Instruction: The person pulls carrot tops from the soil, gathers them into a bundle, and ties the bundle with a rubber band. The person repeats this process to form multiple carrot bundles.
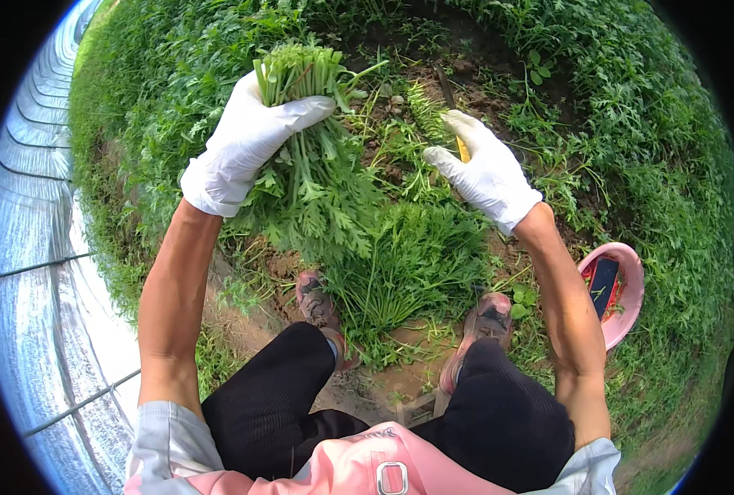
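Head view: our L hand (247,140) clenches a bunch of greens (316,169), stems (301,74) to 12, leaves (326,214) to 5 — 9 o'clock from our R hand (486,169), parted by a yellow handle (463,149) — can't tell if it's gripped.

- Everything is carried by the ground (412,351), where brown, uneven soil is exposed in patches.
- A heap of leafy greens (421,264) is laid between the two shoes, its stems gathered toward the wearer and its leaves fanned outward.
- The left shoe (317,305) and the right shoe (486,322) are planted on the soil, one at either side of the heap.
- Loose stems and leaves (396,136) are scattered beyond the heap.
- A pink basin (629,289) is set at the right, bordered by greenery.
- Much of the remaining surface is covered by dense growing plants (672,124).
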Motion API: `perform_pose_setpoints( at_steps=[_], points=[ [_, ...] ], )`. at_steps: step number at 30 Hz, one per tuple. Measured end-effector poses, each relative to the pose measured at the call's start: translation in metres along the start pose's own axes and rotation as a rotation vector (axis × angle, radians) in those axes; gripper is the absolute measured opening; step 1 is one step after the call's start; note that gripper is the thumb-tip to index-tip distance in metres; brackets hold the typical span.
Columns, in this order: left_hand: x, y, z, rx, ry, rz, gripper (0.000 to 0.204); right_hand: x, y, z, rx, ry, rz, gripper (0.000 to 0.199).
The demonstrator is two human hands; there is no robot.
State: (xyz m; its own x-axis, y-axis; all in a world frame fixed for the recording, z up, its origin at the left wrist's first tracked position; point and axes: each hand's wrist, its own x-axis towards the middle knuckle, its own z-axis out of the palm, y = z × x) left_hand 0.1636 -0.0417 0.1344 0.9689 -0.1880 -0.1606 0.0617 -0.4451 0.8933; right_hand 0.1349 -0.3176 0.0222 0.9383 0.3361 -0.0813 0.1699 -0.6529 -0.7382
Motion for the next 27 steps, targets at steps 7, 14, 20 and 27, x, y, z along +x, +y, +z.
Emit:
perform_pose_setpoints(
  at_steps=[7, 14, 20, 27],
  points=[
    [-0.054, 0.132, 0.050, -0.369, 0.162, 0.246, 0.028, -0.038, -0.136, -0.085, 0.682, -0.095, -0.298, 0.099],
    [-0.114, 0.236, 0.098, -0.412, 0.196, 0.333, 0.027, -0.108, -0.188, -0.152, 0.713, 0.050, -0.369, 0.106],
    [-0.157, 0.302, 0.121, -0.492, -0.248, 0.331, 0.043, -0.157, -0.178, -0.181, 0.791, 0.165, -0.391, 0.047],
    [-0.155, 0.296, 0.142, -0.113, -0.261, 0.245, 0.052, -0.203, -0.145, -0.187, 1.387, 0.236, -0.133, 0.040]
  ],
)
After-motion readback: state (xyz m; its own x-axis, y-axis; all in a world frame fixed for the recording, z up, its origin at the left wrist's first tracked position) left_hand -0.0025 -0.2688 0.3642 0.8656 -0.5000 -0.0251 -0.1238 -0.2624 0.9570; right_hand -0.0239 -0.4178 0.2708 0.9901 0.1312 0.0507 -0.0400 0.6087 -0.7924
